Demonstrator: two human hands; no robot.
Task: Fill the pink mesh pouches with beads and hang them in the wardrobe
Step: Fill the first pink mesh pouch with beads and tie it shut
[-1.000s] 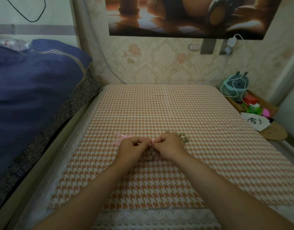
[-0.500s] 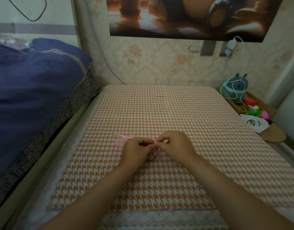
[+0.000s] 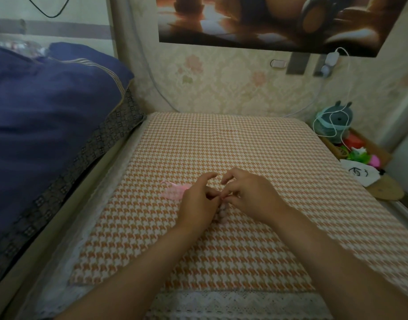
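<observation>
Pink mesh pouch (image 3: 222, 212), lumpy with beads (image 3: 219, 217), sits on the orange houndstooth cloth (image 3: 233, 144), mostly hidden between and under both hands.

Step in hand, as I judge it: closing the mouth of this pouch by drawing or knotting its string.

Grip: left hand (image 3: 198, 202) and right hand (image 3: 252, 195) meet over the pouch's top. Thumbs and lower fingers curl in and pinch a bit of pink where the hands touch. Whether that is string or mesh edge is too small to tell. Both index fingers are lifted and hooked, tips near each other but apart, holding nothing.

Second pouch (image 3: 175, 192) lies flat on the cloth just left of the left hand and looks empty, its loop trailing away from the hand.

Next move, likely: pull the two ends outward until the mouth cinches, keeping the pouch upright so no beads spill. Then fill the flat one. Wardrobe not in view; hanging not begun.
</observation>
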